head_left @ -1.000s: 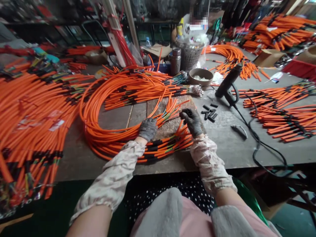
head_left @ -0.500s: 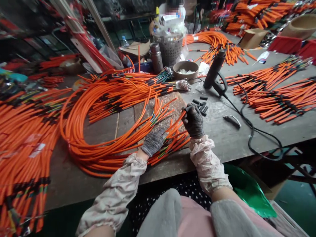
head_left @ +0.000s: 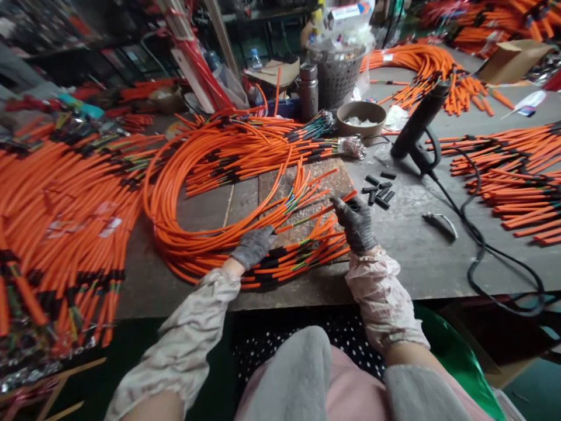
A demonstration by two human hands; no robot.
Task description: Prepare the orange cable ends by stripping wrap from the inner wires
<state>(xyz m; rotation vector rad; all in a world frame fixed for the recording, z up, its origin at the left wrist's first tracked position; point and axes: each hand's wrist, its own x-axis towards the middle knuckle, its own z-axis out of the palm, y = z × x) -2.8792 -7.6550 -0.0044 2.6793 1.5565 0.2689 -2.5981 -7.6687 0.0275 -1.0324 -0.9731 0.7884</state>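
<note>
My left hand (head_left: 255, 245), in a grey knit glove, is closed round an orange cable (head_left: 284, 228) at the front of a large coil of orange cables (head_left: 160, 234). That cable runs right, past a short stretch of bare coloured wires, to my right hand (head_left: 357, 225). In its dark-smudged glove, my right hand pinches the cable's end piece (head_left: 322, 214), whose orange tip points up and right past the fingers. Below, several cables with black sleeves (head_left: 267, 263) lie side by side. Loose short black tubes (head_left: 381, 190) are scattered just beyond my right hand.
A black heat gun (head_left: 418, 126) stands at the right, its cord (head_left: 475, 234) looping over the table. Near it lies a small curved metal-handled tool (head_left: 440, 225). Orange cable bundles lie left (head_left: 70, 216) and right (head_left: 517, 181). Behind are a bowl (head_left: 362, 120), a flask (head_left: 308, 93) and a basket (head_left: 337, 76).
My left hand has drawn left along the cables. My right hand no longer shows a black tube at its fingertips; the orange cable tip now sticks out there. The view has shifted left.
</note>
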